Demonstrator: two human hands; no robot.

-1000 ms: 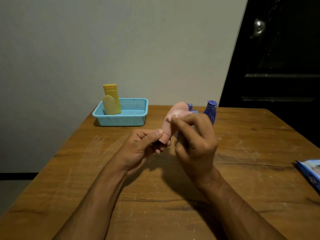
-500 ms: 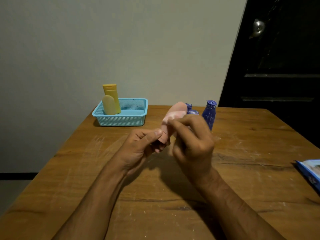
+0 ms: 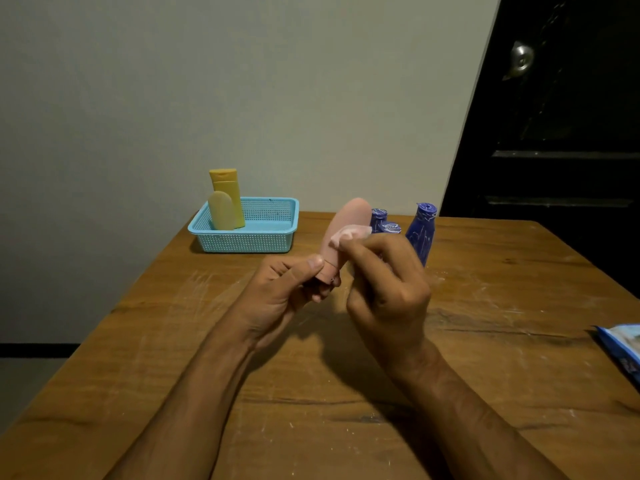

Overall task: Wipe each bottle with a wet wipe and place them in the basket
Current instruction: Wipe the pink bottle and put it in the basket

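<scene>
Head view: at frame centre, the left hand (image 3: 287,289) pinches the pink bottle (image 3: 341,233) by its cap end while the right hand (image 3: 384,289), gripping a wet wipe (image 3: 348,233), has slid back up the bottle's side since half a second ago. Two yellow bottles (image 3: 227,199) stand in the one blue basket (image 3: 249,242), upper left; three blue bottles (image 3: 420,233) wait behind on the table (image 3: 138,341).

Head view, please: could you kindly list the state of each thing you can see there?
Pink bottle: off the table, tilted, cap end down, being wiped.
Wet wipe: pressed on the pink bottle.
Left hand: grips the bottle's cap end.
Right hand: pinches the wipe.
Basket: holds two yellow bottles, upright.
Blue bottles: upright on the table, not yet in the basket.
Wipes pack: lies at the table's right edge.
</scene>
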